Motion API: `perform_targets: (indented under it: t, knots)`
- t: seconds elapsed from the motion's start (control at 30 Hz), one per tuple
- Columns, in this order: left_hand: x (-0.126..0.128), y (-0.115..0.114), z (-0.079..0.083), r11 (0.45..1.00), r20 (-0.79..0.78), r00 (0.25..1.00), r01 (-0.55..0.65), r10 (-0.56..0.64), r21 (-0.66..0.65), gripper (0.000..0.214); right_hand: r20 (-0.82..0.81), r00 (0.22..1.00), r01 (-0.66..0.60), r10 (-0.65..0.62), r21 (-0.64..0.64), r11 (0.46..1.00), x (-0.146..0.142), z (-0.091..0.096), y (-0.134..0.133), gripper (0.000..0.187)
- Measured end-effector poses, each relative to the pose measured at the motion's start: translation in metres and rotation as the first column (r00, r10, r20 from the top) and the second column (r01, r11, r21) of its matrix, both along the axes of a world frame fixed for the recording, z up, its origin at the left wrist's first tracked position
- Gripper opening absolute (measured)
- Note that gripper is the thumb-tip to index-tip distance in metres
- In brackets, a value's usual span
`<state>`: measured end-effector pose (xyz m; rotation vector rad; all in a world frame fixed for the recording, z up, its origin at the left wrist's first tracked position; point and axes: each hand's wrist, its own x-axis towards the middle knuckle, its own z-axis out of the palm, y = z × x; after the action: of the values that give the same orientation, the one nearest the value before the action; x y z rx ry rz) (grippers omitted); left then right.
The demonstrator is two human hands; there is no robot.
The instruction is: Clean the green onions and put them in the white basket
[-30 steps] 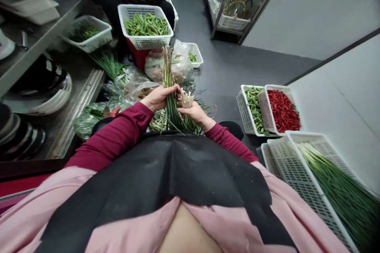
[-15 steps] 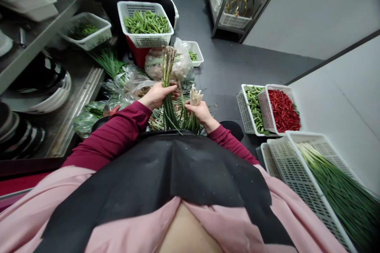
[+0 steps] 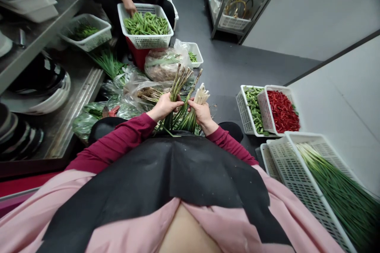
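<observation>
My left hand [image 3: 165,106] is closed round a bunch of green onions with brownish, soiled ends [image 3: 179,80] pointing up and away from me. Close on its right, my right hand [image 3: 202,114] grips a second bunch, green onions with clean white ends [image 3: 202,94]. The thumb and finger of that hand also touch a single soiled stalk [image 3: 194,83] that leans between the two bunches. The green leaves of both bunches hang down over my black apron [image 3: 178,158]. Behind my hands, an opened plastic bag holds more rooted green onions [image 3: 150,94].
A co-worker's hand [image 3: 129,5] reaches into a white basket [image 3: 145,41] of green pods ahead. At right stand baskets of green peppers [image 3: 253,106], red chillies [image 3: 283,110] and cleaned green onions [image 3: 335,182]. A metal shelf [image 3: 86,102] with dishes flanks my left.
The soiled bunch has lowered and tilted right, and one stalk now leans toward my right hand. My hands are closer together. The co-worker's one hand has dropped into the basket.
</observation>
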<state>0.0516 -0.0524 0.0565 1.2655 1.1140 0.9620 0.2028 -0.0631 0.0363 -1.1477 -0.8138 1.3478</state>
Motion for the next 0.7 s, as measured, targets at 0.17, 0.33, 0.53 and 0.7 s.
perform_targets:
  t: [0.17, 0.33, 0.53, 0.7]
  knots:
    - [0.003, -0.004, -0.004, 1.000, -0.058, 0.998, 0.018, -0.017, 0.023, 0.028, 0.051, 0.998, 0.034, -0.035, 0.010, 0.999, -0.005, -0.001, -0.003, 0.033]
    - [-0.002, -0.002, -0.005, 0.992, 0.014, 0.992, 0.122, -0.122, 0.021, 0.035, 0.028, 0.999, -0.037, 0.037, 0.023, 0.999, -0.004, 0.004, -0.005, 0.040]
    - [-0.014, 0.002, 0.006, 0.955, 0.069, 0.953, 0.296, -0.293, -0.025, 0.033, 0.023, 0.987, -0.158, 0.158, 0.020, 0.987, 0.003, 0.010, -0.006, 0.031]
    - [-0.032, 0.011, -0.002, 0.951, -0.012, 0.957, 0.287, -0.290, -0.118, 0.030, -0.038, 0.999, -0.013, 0.014, 0.024, 1.000, 0.023, 0.019, -0.001, 0.030]
